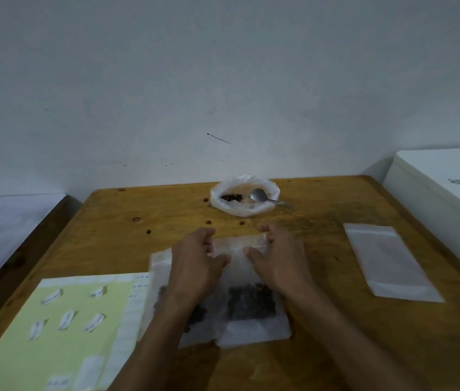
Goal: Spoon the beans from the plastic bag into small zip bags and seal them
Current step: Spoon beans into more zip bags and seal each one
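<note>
- Wooden desk (322, 235) carrying everything, largest first.
- Yellow label sheet (62, 328) at near left; empty zip bags (389, 263) lying flat, well right.
- Filled zip bag (248, 306) at centre, beans low in it, mouth strip running left-right along the far edge, over another filled bag (161, 277).
- Left hand (197, 261) and right hand (276, 255) equally near, fingers (265, 235) curled, apparently pinching each end of the strip; blurred.
- Plastic bag (244, 196) beyond, few beans left, spoon (262, 196) resting inside.
</note>
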`<state>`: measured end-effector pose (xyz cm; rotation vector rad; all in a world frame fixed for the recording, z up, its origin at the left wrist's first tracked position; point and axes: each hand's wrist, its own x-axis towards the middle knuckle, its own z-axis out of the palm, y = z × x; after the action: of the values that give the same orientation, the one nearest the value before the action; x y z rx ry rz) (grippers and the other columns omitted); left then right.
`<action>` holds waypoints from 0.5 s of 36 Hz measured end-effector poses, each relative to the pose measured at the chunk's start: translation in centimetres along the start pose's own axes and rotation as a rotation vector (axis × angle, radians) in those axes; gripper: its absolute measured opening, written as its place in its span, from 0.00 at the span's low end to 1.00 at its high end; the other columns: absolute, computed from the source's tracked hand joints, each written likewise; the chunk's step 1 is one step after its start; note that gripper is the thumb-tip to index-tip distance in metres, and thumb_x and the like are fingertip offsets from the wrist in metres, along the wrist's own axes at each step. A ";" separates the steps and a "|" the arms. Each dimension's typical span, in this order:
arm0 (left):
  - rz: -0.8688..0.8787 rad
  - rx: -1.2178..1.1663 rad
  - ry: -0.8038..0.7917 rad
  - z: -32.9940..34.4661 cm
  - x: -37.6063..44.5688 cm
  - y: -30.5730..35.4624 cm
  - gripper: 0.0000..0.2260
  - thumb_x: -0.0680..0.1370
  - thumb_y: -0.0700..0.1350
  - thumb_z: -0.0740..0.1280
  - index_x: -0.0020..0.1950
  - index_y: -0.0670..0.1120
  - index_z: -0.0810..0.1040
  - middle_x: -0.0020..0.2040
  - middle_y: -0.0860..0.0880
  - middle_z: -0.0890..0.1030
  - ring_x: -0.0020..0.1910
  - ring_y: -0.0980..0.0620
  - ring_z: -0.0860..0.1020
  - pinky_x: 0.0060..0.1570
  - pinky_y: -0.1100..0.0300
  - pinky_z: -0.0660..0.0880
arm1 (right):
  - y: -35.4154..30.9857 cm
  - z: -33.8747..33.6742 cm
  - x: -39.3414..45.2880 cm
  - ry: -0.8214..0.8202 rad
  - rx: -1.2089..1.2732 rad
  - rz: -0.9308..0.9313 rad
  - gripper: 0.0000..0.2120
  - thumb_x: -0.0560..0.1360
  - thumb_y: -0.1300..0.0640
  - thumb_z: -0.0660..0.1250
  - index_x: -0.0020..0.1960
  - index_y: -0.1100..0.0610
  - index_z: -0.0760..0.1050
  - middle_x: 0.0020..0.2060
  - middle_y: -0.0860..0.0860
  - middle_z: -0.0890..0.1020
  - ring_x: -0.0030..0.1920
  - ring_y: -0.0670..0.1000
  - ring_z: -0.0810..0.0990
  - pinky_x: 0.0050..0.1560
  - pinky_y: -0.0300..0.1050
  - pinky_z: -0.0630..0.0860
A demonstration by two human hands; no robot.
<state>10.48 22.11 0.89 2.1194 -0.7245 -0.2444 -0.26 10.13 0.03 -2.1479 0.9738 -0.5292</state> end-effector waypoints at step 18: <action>0.138 0.193 0.032 0.1 -1.4 0.7 0.27 0.71 0.50 0.78 0.67 0.44 0.78 0.66 0.46 0.79 0.65 0.47 0.76 0.64 0.51 0.75 | 0.4 -0.9 -0.7 0.002 -0.083 -0.030 0.26 0.74 0.44 0.72 0.69 0.47 0.70 0.67 0.47 0.73 0.67 0.49 0.71 0.59 0.44 0.71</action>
<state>9.00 22.50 1.26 2.2364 -0.9026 -0.0677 -1.40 10.08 0.27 -2.2392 0.9812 -0.5137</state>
